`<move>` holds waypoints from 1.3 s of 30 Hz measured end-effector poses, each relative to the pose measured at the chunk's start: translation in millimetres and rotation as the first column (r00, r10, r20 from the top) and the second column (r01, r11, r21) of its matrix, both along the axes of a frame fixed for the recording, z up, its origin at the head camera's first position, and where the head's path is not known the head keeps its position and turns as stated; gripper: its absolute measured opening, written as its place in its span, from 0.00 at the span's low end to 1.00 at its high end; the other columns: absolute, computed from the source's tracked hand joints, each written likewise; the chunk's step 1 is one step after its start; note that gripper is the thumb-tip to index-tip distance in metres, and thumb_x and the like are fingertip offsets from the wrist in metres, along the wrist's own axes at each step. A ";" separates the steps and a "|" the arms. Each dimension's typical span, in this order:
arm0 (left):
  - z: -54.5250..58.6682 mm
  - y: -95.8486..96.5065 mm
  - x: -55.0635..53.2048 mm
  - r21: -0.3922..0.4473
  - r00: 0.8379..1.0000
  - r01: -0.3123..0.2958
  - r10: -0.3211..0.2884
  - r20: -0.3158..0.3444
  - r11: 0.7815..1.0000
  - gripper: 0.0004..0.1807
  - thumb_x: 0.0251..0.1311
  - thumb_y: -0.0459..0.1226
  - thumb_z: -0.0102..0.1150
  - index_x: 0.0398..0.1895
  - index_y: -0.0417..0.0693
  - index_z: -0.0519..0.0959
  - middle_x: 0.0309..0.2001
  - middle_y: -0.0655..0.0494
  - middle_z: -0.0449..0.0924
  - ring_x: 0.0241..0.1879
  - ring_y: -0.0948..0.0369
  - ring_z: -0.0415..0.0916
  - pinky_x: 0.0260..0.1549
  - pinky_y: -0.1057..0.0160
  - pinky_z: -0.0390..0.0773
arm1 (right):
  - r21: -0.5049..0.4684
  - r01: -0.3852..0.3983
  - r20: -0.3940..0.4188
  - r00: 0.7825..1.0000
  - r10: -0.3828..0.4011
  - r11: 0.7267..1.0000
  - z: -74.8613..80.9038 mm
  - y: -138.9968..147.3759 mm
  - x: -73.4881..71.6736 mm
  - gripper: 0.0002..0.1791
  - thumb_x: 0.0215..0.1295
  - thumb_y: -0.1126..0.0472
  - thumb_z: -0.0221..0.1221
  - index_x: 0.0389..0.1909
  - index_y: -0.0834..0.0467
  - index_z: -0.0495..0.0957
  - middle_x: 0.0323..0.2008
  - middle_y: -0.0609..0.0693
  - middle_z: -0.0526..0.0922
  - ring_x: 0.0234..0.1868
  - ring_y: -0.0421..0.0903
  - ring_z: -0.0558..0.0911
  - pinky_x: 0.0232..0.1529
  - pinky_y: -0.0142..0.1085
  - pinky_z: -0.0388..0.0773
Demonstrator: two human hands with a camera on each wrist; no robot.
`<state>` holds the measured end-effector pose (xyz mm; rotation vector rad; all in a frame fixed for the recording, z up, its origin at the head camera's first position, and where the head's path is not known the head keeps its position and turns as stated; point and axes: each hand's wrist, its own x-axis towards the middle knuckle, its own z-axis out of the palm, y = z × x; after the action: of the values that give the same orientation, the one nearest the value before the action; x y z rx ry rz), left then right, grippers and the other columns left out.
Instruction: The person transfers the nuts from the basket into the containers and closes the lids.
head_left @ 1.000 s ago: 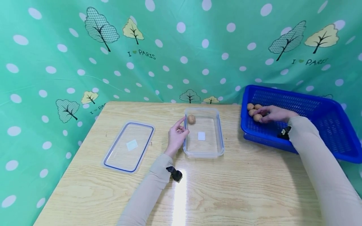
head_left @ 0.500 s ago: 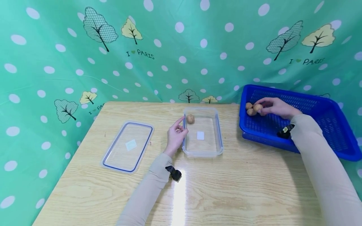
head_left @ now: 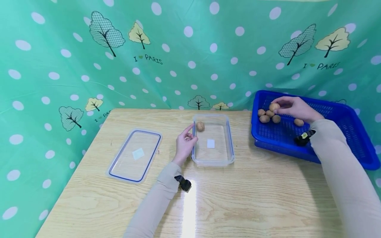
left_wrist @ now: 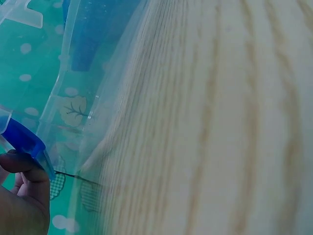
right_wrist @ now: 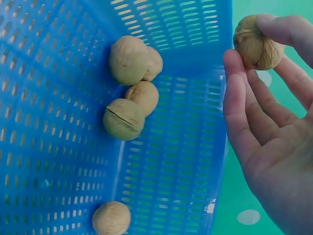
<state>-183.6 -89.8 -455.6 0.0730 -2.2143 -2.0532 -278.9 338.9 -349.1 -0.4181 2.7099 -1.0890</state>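
Note:
In the head view, my right hand (head_left: 299,109) pinches a walnut (right_wrist: 255,46) between thumb and fingers, above the far left part of the blue basket (head_left: 279,141). Several more walnuts (head_left: 264,118) lie below it in the basket, most of them bunched at the left end. My left hand (head_left: 183,145) holds the left side of a clear plastic food container (head_left: 214,163), its index finger along the edge. By that hand in the left wrist view is a blue-edged side flap (left_wrist: 24,139). One walnut (head_left: 200,126) sits inside the container, in its far left corner.
A clear lid (head_left: 131,168) with a blue seal lies flat on the wooden table (head_left: 238,201), left of the container. A green dotted curtain (head_left: 178,49) hangs behind the table's far edge.
My right hand has picked a walnut from the basket's left end and lifted it, moving slightly back and up. More walnuts below now show. The left hand stays at the container.

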 end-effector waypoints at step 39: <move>-1.7 2.1 0.8 0.009 1.000 -0.019 0.020 0.000 1.000 0.33 0.51 0.24 0.57 0.64 0.49 0.74 0.30 0.55 0.71 0.18 0.69 0.61 0.17 0.74 0.64 | -0.107 -0.138 0.014 0.990 0.140 0.985 29.7 -83.1 24.2 0.22 0.62 0.60 0.65 0.57 0.59 0.76 0.46 0.55 0.81 0.41 0.47 0.78 0.32 0.34 0.74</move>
<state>-182.8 -87.7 -457.3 0.0949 -2.1957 -2.0529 -254.7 255.8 -319.4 -0.5990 2.5683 -1.1942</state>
